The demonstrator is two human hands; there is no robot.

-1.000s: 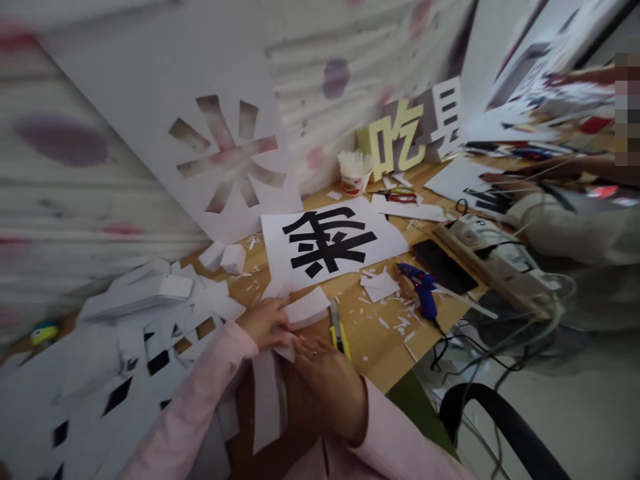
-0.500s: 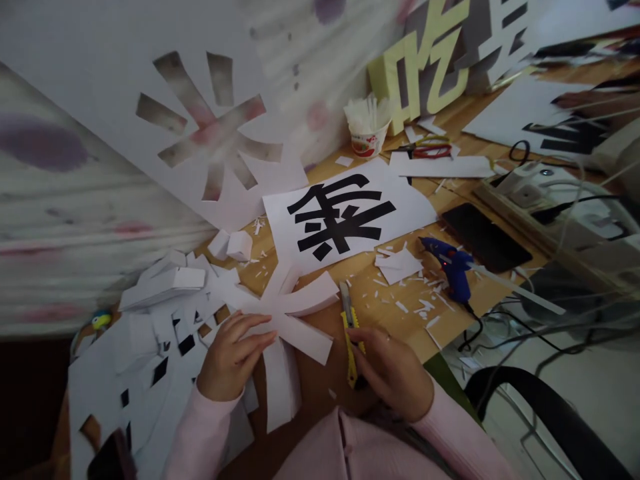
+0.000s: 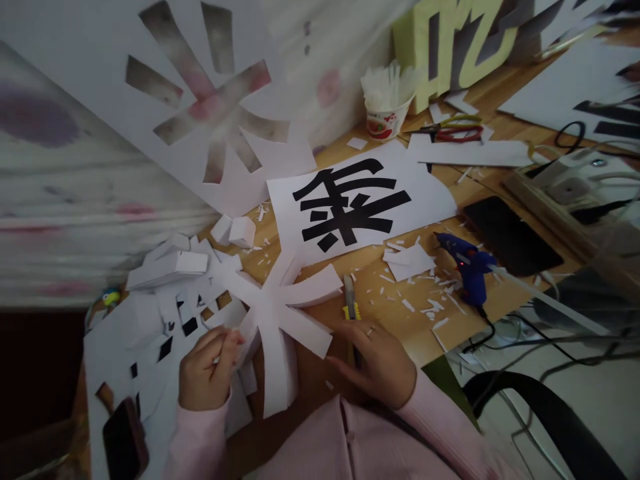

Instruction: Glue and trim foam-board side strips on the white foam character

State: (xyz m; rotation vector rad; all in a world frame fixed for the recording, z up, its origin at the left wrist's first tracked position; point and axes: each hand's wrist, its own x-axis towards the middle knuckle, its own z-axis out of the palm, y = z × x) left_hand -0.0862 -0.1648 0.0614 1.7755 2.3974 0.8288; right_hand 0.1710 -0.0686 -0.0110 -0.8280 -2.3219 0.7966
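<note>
A thick white foam cut-out of a character (image 3: 280, 320) lies on the wooden table (image 3: 395, 327) in front of me. My left hand (image 3: 207, 370) is closed, pinching the cut-out's lower left arm. My right hand (image 3: 377, 360) rests closed over the yellow utility knife (image 3: 350, 303), whose blade end sticks out beyond my fingers. Both sleeves are pink.
A printed sheet with a black character (image 3: 355, 203) lies beyond. A blue glue gun (image 3: 467, 270), a dark phone (image 3: 510, 233), a paper cup (image 3: 385, 110), scissors (image 3: 455, 130) and foam scraps (image 3: 165, 287) surround me. A stencil board (image 3: 210, 113) leans at the wall. A chair (image 3: 540, 420) stands at right.
My view tipped down toward the table. The right hand came to the knife and covered it. The left hand slid from the cut-out's middle to pinch its lower left arm.
</note>
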